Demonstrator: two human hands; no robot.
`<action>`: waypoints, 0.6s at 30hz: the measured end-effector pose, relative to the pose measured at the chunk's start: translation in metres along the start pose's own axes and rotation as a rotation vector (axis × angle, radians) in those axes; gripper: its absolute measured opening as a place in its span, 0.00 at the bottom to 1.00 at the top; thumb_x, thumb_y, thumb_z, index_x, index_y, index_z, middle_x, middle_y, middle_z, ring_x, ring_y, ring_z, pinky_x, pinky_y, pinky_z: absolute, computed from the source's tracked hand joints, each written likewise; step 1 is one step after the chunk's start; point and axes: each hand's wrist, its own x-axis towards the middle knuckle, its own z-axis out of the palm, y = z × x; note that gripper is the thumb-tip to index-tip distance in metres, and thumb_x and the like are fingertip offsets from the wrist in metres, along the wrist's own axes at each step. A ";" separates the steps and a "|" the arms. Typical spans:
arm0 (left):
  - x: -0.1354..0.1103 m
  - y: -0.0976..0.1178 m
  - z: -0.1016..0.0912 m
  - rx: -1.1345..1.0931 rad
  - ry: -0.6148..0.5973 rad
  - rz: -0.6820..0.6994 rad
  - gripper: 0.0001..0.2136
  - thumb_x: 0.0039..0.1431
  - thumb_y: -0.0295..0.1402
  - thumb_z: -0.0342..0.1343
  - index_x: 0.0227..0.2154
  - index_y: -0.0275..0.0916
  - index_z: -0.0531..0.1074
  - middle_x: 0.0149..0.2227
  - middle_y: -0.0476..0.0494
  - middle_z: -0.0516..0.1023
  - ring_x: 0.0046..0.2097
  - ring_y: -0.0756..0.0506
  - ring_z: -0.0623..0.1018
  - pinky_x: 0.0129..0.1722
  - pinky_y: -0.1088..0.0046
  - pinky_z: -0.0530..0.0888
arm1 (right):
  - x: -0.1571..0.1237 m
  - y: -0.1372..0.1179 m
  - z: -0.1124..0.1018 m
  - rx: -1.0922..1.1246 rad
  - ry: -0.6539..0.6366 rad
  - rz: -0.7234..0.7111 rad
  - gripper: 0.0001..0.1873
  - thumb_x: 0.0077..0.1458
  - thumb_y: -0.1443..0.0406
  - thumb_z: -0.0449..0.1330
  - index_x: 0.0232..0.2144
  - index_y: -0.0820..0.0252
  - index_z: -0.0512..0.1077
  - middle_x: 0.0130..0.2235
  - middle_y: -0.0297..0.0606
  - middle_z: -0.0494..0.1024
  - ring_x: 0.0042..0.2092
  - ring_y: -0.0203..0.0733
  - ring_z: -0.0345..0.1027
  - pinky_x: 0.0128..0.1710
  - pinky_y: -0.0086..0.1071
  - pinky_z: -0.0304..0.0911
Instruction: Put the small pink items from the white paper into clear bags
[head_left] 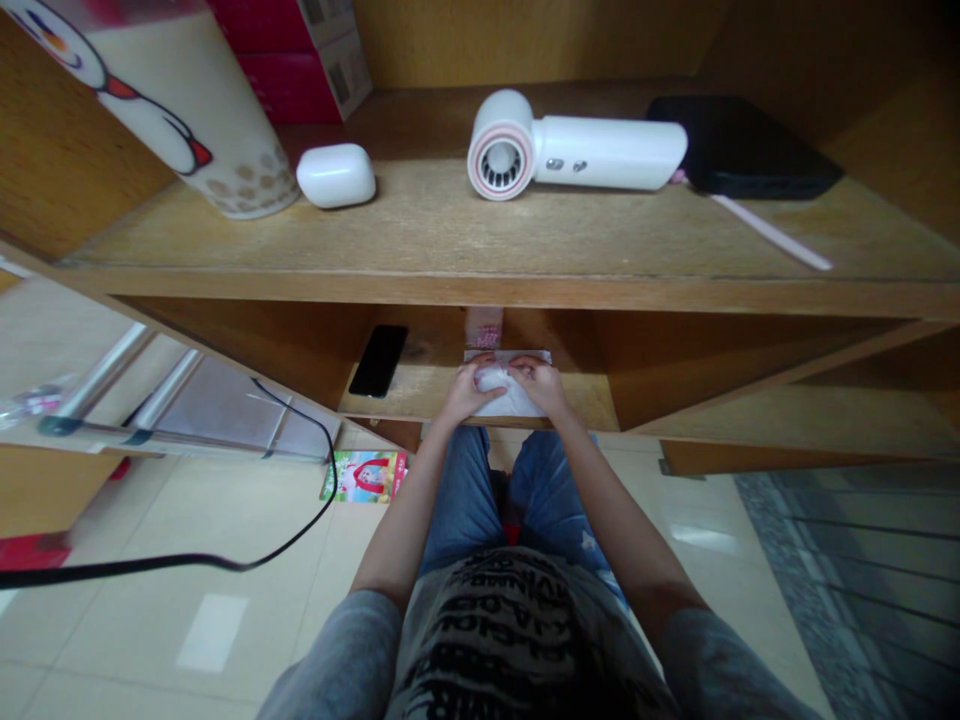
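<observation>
Your left hand (pixel 463 394) and right hand (pixel 544 386) clamp a white packet (pixel 510 398) together at the front edge of the lower shelf (pixel 581 405), beside a black phone (pixel 379 360).

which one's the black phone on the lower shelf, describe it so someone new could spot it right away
In the wooden shelf unit, find the lower shelf, where the person's left hand and right hand are on a white packet. Just left of the left hand lies a glossy black smartphone, set at a slant. It is the only dark slab on that shelf.
</observation>
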 end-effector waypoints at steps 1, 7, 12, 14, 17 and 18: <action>0.000 0.000 0.000 -0.003 0.000 0.000 0.25 0.44 0.39 0.64 0.46 0.39 0.67 0.50 0.39 0.72 0.52 0.42 0.72 0.52 0.59 0.68 | 0.000 0.000 -0.001 -0.019 0.017 0.007 0.11 0.51 0.59 0.56 0.33 0.56 0.75 0.29 0.33 0.77 0.30 0.36 0.68 0.31 0.27 0.58; 0.000 -0.002 0.001 -0.016 -0.009 0.004 0.25 0.44 0.40 0.65 0.46 0.38 0.67 0.51 0.38 0.71 0.53 0.42 0.71 0.52 0.60 0.68 | 0.004 -0.001 -0.011 -0.126 0.079 0.050 0.09 0.49 0.64 0.57 0.33 0.54 0.75 0.34 0.35 0.79 0.35 0.40 0.71 0.38 0.30 0.61; -0.001 -0.002 0.001 -0.014 -0.003 0.014 0.25 0.44 0.39 0.64 0.46 0.39 0.67 0.50 0.38 0.71 0.53 0.42 0.71 0.52 0.59 0.68 | 0.009 -0.003 -0.011 -0.242 0.052 0.051 0.10 0.50 0.64 0.56 0.35 0.53 0.75 0.38 0.37 0.79 0.39 0.43 0.70 0.41 0.34 0.60; -0.001 -0.001 0.000 -0.003 -0.011 0.003 0.25 0.44 0.39 0.64 0.46 0.39 0.67 0.50 0.38 0.71 0.53 0.41 0.71 0.51 0.59 0.69 | 0.011 -0.003 -0.010 -0.276 0.049 0.066 0.10 0.51 0.63 0.56 0.36 0.53 0.75 0.37 0.37 0.79 0.38 0.44 0.70 0.41 0.35 0.60; 0.000 0.001 -0.001 0.004 -0.015 -0.003 0.25 0.44 0.39 0.65 0.46 0.39 0.67 0.50 0.38 0.71 0.53 0.41 0.71 0.51 0.59 0.68 | 0.015 -0.003 -0.008 -0.299 0.054 0.076 0.10 0.50 0.62 0.57 0.36 0.52 0.75 0.35 0.37 0.79 0.36 0.44 0.70 0.40 0.36 0.59; 0.000 0.001 -0.001 0.000 -0.014 0.002 0.25 0.44 0.39 0.65 0.46 0.39 0.67 0.50 0.38 0.71 0.53 0.41 0.71 0.52 0.59 0.68 | 0.016 -0.003 -0.007 -0.302 0.050 0.077 0.10 0.51 0.62 0.57 0.36 0.52 0.75 0.34 0.38 0.79 0.36 0.44 0.70 0.40 0.36 0.59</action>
